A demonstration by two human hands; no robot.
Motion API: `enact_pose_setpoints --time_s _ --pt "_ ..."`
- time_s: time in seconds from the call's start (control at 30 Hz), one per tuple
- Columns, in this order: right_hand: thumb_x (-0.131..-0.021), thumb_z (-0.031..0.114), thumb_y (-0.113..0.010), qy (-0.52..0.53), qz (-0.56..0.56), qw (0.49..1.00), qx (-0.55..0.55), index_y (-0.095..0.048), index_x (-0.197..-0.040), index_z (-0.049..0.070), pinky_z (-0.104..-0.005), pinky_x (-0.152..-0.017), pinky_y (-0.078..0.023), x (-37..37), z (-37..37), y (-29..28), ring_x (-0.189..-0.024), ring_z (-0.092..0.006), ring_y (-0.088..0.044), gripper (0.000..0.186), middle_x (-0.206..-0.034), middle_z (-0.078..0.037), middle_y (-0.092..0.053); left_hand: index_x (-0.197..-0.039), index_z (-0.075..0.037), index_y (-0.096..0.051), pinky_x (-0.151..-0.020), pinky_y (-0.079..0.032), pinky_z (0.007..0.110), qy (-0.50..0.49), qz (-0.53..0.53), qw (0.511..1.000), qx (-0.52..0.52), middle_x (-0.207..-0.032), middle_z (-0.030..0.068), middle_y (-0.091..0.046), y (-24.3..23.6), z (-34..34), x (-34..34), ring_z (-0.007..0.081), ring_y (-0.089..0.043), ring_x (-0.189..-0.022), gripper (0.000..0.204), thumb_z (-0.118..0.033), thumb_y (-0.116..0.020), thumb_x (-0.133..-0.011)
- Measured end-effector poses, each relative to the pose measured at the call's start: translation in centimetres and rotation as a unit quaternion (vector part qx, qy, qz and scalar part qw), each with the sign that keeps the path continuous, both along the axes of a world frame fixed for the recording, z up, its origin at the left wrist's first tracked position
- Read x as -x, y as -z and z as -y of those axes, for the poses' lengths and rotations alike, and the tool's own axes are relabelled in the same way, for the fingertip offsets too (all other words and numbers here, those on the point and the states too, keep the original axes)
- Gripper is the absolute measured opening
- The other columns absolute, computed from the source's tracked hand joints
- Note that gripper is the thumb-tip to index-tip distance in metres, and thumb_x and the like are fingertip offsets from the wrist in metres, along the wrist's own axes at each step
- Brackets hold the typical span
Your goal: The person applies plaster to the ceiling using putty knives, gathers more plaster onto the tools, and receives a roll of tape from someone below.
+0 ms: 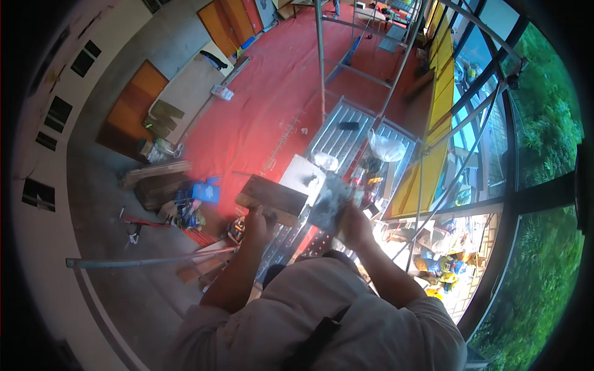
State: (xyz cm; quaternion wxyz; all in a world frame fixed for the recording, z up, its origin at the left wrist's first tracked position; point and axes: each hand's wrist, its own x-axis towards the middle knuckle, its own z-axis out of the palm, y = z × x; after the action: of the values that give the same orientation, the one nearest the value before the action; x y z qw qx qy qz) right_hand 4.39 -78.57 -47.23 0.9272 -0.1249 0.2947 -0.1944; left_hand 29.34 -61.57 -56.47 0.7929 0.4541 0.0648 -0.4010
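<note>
My left hand [258,224] is closed on the near side of a brown rectangular board [272,195] with a dark flat top and a paler wooden edge. To its right, my right hand [355,227] grips a flat grey trowel-like plate [329,201], smeared by motion, so its exact kind cannot be told. The plate's left edge is close to the board's right end; whether they touch is unclear. Just beyond both lies a white flat piece [299,173] on the scaffold.
Metal scaffold planks [346,133] stretch ahead, bearing a clear plastic bag [387,147]. Scaffold poles [321,62] rise around me. Red sheeting [247,117] covers the floor below. Tall windows [476,123] stand right; a blue bag [206,191] and timber [158,173] lie left.
</note>
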Motion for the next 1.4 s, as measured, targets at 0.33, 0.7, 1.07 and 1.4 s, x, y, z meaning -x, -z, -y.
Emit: enact_pose_setpoints --time_s 0.33,0.7,1.07,1.4 --pt "-0.100 0.031 -0.052 0.127 -0.050 0.947 0.289 -0.057 -0.120 0.004 -0.0340 -0.088 -0.050 4.5 9.8 7.8 -0.098 -0.0209 -0.062 0.034 -0.108 -0.008 -0.063 -0.115 -0.003 -0.059 -0.085 -0.054 0.043 0.142 0.690 0.655 -0.275 -0.100 0.0105 -0.066 8.6 2.2 -4.3 0.0263 -0.067 -0.095 0.028 -0.019 -0.061 -0.093" --pt "-0.104 0.023 -0.030 0.051 -0.231 0.918 0.319 -0.043 -0.132 -0.007 -0.0449 -0.112 -0.037 4.7 9.8 14.0 -0.128 -0.0330 -0.049 0.044 -0.131 -0.023 -0.053 -0.115 0.001 -0.062 -0.078 -0.053 0.038 0.297 0.301 0.828 -0.368 -0.102 0.0155 -0.070 7.0 11.2 -7.7 0.0255 -0.068 -0.092 0.037 -0.016 -0.069 -0.083" --pt "-0.095 0.042 -0.061 0.071 -0.479 0.873 -0.058 -0.060 -0.106 0.005 -0.0344 -0.064 -0.053 0.0 0.0 25.2 -0.076 -0.0197 -0.062 0.039 -0.087 -0.007 -0.063 -0.117 -0.007 -0.065 -0.094 -0.048 0.044 0.597 0.508 0.416 -0.462 -0.110 0.0183 -0.068 20.5 13.2 -14.9 0.0342 -0.064 -0.107 0.035 -0.024 -0.060 -0.086" --pt "-0.100 0.032 -0.055 0.145 -0.489 0.859 -0.048 -0.058 -0.095 0.008 -0.0262 -0.055 -0.046 4.3 -9.8 38.9 -0.061 -0.0109 -0.056 0.025 -0.075 0.000 -0.059 -0.115 -0.015 -0.067 -0.092 -0.045 0.047 0.658 0.604 0.302 -0.334 -0.113 0.0130 -0.066 43.9 20.3 -13.3 0.0327 -0.060 -0.110 0.033 -0.013 -0.054 -0.084"
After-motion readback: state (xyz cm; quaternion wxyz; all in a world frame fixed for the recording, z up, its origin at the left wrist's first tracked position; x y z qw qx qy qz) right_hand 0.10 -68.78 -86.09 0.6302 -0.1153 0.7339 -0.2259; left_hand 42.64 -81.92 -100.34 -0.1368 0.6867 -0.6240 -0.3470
